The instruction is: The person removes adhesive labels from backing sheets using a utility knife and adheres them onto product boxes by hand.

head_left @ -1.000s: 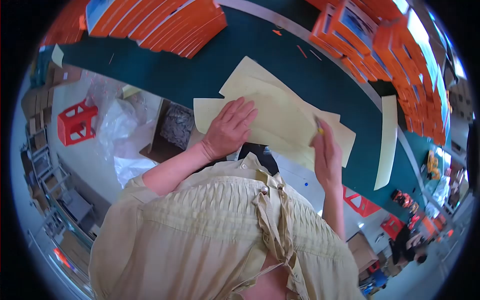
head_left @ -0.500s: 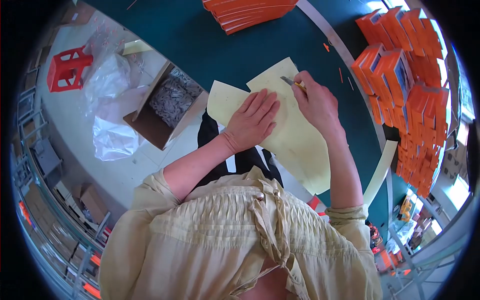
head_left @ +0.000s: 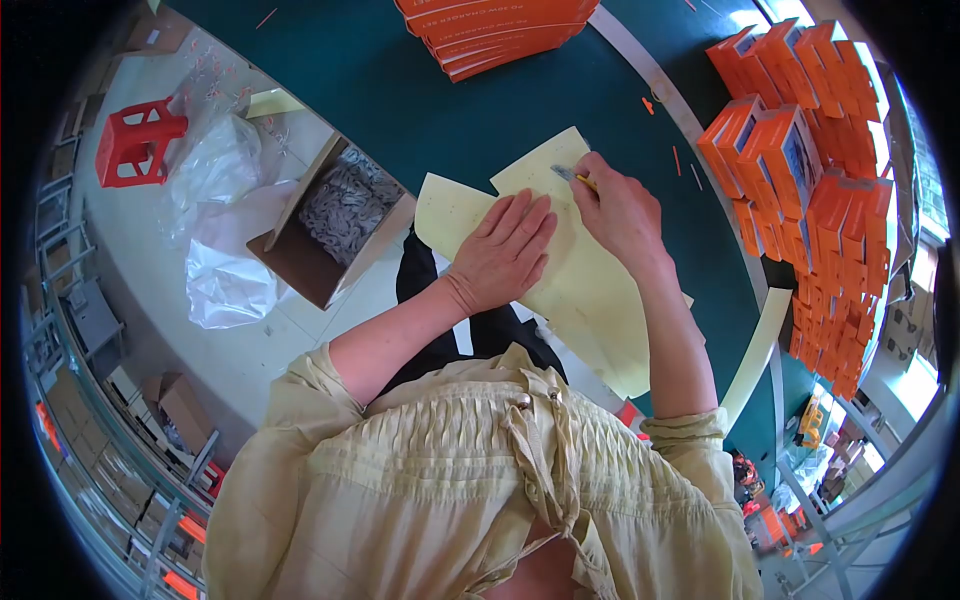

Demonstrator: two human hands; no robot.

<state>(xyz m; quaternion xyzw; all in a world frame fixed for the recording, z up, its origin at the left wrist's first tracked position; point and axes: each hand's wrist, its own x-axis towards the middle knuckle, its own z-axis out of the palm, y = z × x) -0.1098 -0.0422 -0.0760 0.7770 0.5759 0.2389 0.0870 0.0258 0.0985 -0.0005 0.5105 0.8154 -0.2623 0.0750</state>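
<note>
A pale yellow sheet of card [head_left: 590, 320] lies partly on the dark green table [head_left: 420, 110], its near part reaching over the table's edge toward my lap. A notch splits its far edge into two flaps. My left hand [head_left: 505, 250] rests flat on the sheet near the notch, fingers stretched out. In my right hand [head_left: 618, 205] is a utility knife [head_left: 583, 181] with a yellow handle, gripped between thumb and fingers. Its blade points left, over the right flap; whether it touches the card I cannot tell.
Orange boxes are stacked at the table's right [head_left: 770, 150], and more orange boxes [head_left: 490, 35] stand at the far edge. On the left, an open carton [head_left: 290, 262] holds grey coiled pieces. A red stool [head_left: 140, 140] and clear plastic bags [head_left: 230, 270] are on the floor.
My right hand with the utility knife has moved slightly left and toward me. The left hand stays flat on the sheet. The whole view has shifted slightly.
</note>
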